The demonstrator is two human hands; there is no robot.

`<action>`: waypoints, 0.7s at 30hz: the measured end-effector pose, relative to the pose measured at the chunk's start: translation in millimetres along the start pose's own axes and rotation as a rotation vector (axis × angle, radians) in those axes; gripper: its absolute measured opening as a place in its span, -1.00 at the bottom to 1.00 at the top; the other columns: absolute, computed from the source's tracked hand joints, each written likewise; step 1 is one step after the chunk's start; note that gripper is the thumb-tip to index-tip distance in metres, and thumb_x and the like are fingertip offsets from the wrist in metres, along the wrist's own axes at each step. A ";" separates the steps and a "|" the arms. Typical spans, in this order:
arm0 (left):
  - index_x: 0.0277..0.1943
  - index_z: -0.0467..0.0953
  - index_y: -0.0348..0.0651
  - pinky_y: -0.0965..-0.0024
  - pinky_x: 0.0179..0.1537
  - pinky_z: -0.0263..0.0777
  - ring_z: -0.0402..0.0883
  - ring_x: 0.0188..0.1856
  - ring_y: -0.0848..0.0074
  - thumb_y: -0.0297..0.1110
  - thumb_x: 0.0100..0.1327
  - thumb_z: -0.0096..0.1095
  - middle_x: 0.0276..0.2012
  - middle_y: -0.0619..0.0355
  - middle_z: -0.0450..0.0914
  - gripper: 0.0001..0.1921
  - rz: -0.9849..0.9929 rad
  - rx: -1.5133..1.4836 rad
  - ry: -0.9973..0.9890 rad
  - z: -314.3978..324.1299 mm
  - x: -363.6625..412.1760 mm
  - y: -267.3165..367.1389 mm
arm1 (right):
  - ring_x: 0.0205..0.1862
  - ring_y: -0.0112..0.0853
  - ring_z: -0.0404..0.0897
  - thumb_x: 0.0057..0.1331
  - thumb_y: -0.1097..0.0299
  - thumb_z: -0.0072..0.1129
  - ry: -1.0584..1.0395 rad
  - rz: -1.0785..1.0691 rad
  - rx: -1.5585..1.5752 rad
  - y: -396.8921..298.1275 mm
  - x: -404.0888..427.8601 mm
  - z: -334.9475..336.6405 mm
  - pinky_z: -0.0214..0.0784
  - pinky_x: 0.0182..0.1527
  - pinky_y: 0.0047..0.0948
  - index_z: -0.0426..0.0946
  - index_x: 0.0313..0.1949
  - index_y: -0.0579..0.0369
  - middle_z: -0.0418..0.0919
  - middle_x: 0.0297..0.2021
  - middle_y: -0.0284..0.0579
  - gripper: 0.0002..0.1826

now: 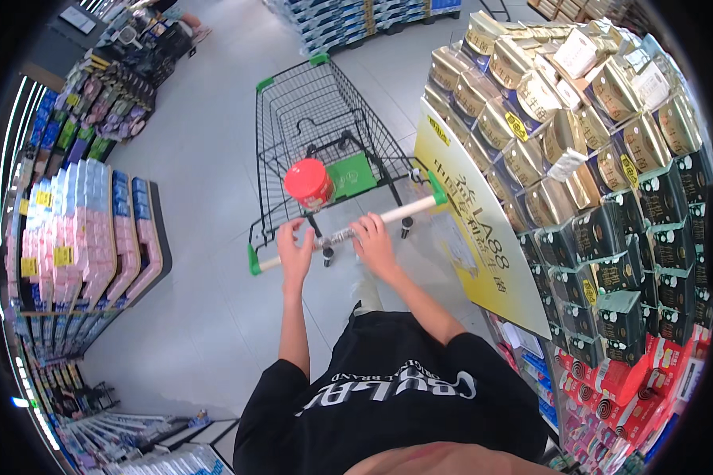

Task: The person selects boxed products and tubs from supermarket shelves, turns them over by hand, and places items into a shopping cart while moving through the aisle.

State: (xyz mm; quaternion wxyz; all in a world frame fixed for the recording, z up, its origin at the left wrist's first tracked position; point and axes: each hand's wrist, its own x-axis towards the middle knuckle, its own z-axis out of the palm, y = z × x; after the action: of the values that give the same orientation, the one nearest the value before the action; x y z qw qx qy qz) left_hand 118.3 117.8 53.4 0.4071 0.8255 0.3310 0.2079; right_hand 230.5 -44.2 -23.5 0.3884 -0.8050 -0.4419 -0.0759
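Note:
A shopping cart of dark wire mesh (294,119) stands in front of me, with a pale handle (413,209) capped in green at both ends. My right hand (375,244) lies over the middle of that handle, its fingers curled around it. To its left, my left hand (295,252) is at the handle with the thumb and fingers apart; nothing is held between them. A red lidded plastic tub (309,183) is at the near end of the cart, just beyond my left hand. Beside the tub is a green panel (355,176) on the cart.
Stacked gold boxes (526,160) and dark boxes (615,258) rise close on the right, behind a yellow-white sign board (481,237). Pink and blue packs (74,231) fill a display at left. Grey floor (196,196) runs between. Part of a person (190,21) shows far off.

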 end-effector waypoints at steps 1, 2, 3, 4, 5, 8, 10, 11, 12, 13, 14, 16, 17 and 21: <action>0.12 0.43 -0.23 0.15 0.00 0.37 0.41 0.09 0.21 -0.14 0.21 0.30 0.04 -0.12 0.44 -0.51 0.051 0.118 0.026 9.1 43.6 -8.2 | 0.22 -0.09 0.26 0.07 0.39 0.25 0.024 0.034 0.004 0.2 3.3 4.1 0.31 0.12 -0.11 0.47 -0.03 0.00 0.38 -0.03 -0.09 -0.58; 0.21 0.35 -0.20 -0.02 0.10 0.32 0.29 0.25 0.06 -0.03 0.14 0.36 0.21 -0.24 0.31 -0.35 0.102 0.235 0.043 15.3 75.7 -21.1 | 0.20 -0.09 0.27 0.05 0.41 0.26 0.046 0.079 0.007 -5.3 0.7 7.4 0.32 0.12 -0.11 0.47 -0.05 -0.01 0.39 -0.04 -0.11 -0.59; 0.21 0.35 -0.20 -0.02 0.10 0.32 0.29 0.25 0.06 -0.03 0.14 0.36 0.21 -0.24 0.31 -0.35 0.134 0.215 0.041 25.9 117.8 -31.5 | 0.18 -0.10 0.30 0.04 0.43 0.25 0.033 0.077 -0.012 -4.4 2.6 10.8 0.31 0.12 -0.12 0.48 -0.07 -0.02 0.40 -0.05 -0.12 -0.60; 0.28 0.24 -0.16 -0.22 0.11 0.22 0.09 0.34 -0.06 0.10 0.03 0.39 0.29 -0.30 0.14 -0.17 0.023 0.421 -0.058 44.1 148.2 -46.0 | 0.15 -0.10 0.33 0.04 0.45 0.24 0.008 0.076 -0.032 -1.2 -1.0 9.8 0.31 0.13 -0.13 0.49 -0.09 -0.02 0.41 -0.07 -0.14 -0.62; 0.35 0.12 -0.12 -0.42 0.13 0.11 -0.10 0.42 -0.18 0.24 -0.08 0.43 0.37 -0.36 -0.04 0.01 -0.104 0.632 -0.170 61.8 155.5 -66.8 | 0.14 -0.10 0.35 0.04 0.47 0.22 -0.016 0.074 -0.056 -1.7 -3.8 3.5 0.31 0.14 -0.14 0.50 -0.10 -0.01 0.42 -0.07 -0.14 -0.63; 0.39 0.01 -0.05 -0.60 0.07 0.00 -0.29 0.43 -0.35 0.37 -0.27 0.44 0.38 -0.47 -0.20 0.20 -0.123 0.641 -0.275 94.4 191.8 -115.3 | 0.13 -0.10 0.36 0.05 0.52 0.18 -0.031 0.065 -0.059 -1.3 2.8 -2.6 0.30 0.17 -0.17 0.52 -0.10 0.00 0.44 -0.07 -0.14 -0.64; 0.45 -0.07 -0.03 -0.44 0.20 -0.01 -0.29 0.39 -0.46 0.39 -0.33 0.46 0.36 -0.56 -0.25 0.31 -0.156 0.690 -0.330 94.7 191.8 -123.9 | 0.14 -0.09 0.35 0.05 0.52 0.17 -0.018 0.087 -0.040 -4.8 8.4 -1.5 0.29 0.17 -0.17 0.52 -0.10 0.01 0.44 -0.07 -0.13 -0.64; 0.45 -0.07 -0.03 -0.44 0.20 -0.01 -0.29 0.39 -0.46 0.39 -0.33 0.46 0.36 -0.56 -0.25 0.31 -0.155 0.695 -0.330 97.9 192.3 -125.8 | 0.15 -0.09 0.34 0.05 0.53 0.16 -0.003 0.158 -0.048 -8.9 10.6 -2.3 0.28 0.18 -0.15 0.52 -0.09 0.01 0.44 -0.06 -0.13 -0.63; 0.40 0.02 -0.04 -0.48 0.11 0.07 -0.21 0.38 -0.42 0.35 -0.32 0.47 0.35 -0.53 -0.19 0.23 -0.082 0.648 -0.245 99.8 188.8 -126.2 | 0.16 -0.08 0.33 0.05 0.53 0.15 0.014 0.232 -0.054 -18.4 12.7 0.6 0.27 0.18 -0.13 0.53 -0.09 0.01 0.43 -0.06 -0.12 -0.63; 0.36 0.10 -0.05 -0.52 0.02 0.16 -0.12 0.36 -0.38 0.31 -0.31 0.47 0.33 -0.50 -0.13 0.16 -0.015 0.594 -0.147 101.4 189.5 -131.0 | 0.16 -0.08 0.33 0.05 0.53 0.15 0.014 0.221 -0.047 -21.2 17.2 3.2 0.27 0.18 -0.13 0.53 -0.09 0.01 0.43 -0.06 -0.12 -0.63; 0.36 0.14 -0.03 -0.49 -0.03 0.23 -0.09 0.34 -0.36 0.35 -0.33 0.46 0.31 -0.44 -0.09 0.16 0.007 0.577 -0.134 93.9 192.9 -139.2 | 0.17 -0.08 0.32 0.05 0.53 0.15 0.020 0.231 -0.056 -25.2 20.5 5.7 0.26 0.19 -0.12 0.53 -0.09 0.01 0.43 -0.06 -0.11 -0.63; 0.38 0.11 -0.07 -0.38 -0.01 0.31 0.04 0.33 -0.25 0.28 -0.24 0.48 0.30 -0.38 0.02 0.13 -0.111 0.573 -0.191 79.1 199.5 -119.2 | 0.18 -0.07 0.31 0.05 0.54 0.14 0.038 0.252 -0.084 -22.7 16.4 5.2 0.24 0.20 -0.11 0.53 -0.09 0.02 0.43 -0.05 -0.10 -0.63; 0.40 0.09 -0.12 -0.27 0.00 0.38 0.17 0.32 -0.13 0.21 -0.15 0.49 0.29 -0.32 0.13 0.10 -0.234 0.573 -0.247 70.9 204.8 -106.4 | 0.18 -0.05 0.31 0.03 0.52 0.18 0.020 0.244 -0.077 -18.4 14.8 6.9 0.22 0.22 -0.11 0.51 -0.08 0.05 0.42 -0.05 -0.07 -0.61; 0.37 0.07 -0.40 0.35 0.08 0.46 0.59 0.01 0.50 -0.23 0.18 0.39 0.10 -0.01 0.52 -0.17 -0.420 -0.532 -0.527 9.0 218.3 -81.2 | 0.19 -0.05 0.30 0.04 0.50 0.21 -0.039 0.252 0.062 -30.4 20.0 -17.5 0.25 0.19 -0.13 0.51 -0.06 0.08 0.42 -0.05 -0.06 -0.60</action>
State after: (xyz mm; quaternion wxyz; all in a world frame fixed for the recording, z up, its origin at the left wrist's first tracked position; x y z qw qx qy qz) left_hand 244.8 305.7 -1.5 0.7101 0.6314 0.3112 -0.0193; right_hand 222.9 -33.9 14.8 0.4108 -0.8432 -0.3468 0.0028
